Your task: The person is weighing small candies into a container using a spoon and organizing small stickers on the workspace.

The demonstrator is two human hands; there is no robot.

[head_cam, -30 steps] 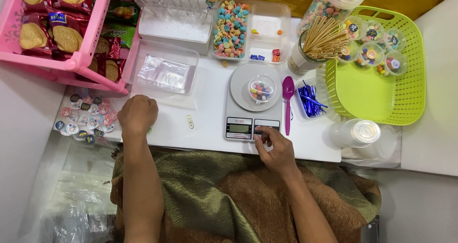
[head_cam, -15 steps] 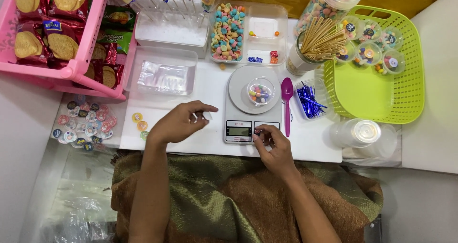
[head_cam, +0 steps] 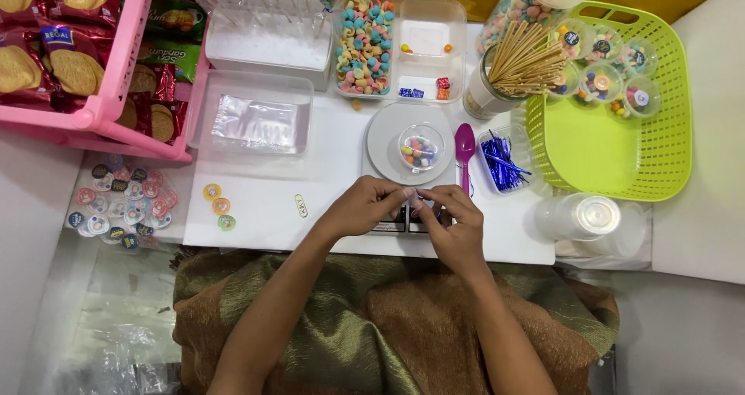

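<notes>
At the far left a pink rack (head_cam: 116, 92) holds packets of round biscuits. Below it, on the white worktop (head_cam: 326, 170), lies a heap of round stickers (head_cam: 120, 205), and just right of the heap three loose stickers (head_cam: 218, 206) sit in a short row. Above these stands a clear tub (head_cam: 252, 116) with a shiny bag lying flat in it. A small oval label (head_cam: 301, 206) lies alone between the loose stickers and the hands.

The left hand (head_cam: 363, 206) comes in from the lower left, fingers (head_cam: 400, 197) curled together and meeting those of the right hand (head_cam: 454, 224) over the front edge of the scale (head_cam: 410, 143). The fingertips of both hands pinch at something very small between them; what it is cannot be made out. On the scale's round pan, just above the hands, sits a small clear cup (head_cam: 421, 147) with coloured candies in it, touched by neither hand.

Behind the scale a tray (head_cam: 366, 46) is full of pastel candy rings, with a nearly bare tray beside it. Right of the scale lies a purple spoon (head_cam: 464, 150), then a little tub of blue ties (head_cam: 503, 162). A jar of wooden sticks (head_cam: 520, 65) stands behind. A green basket (head_cam: 613, 147) at the right carries several filled cups along its far side. In front of it a stack of clear lids (head_cam: 586, 216) rests on the worktop.
</notes>
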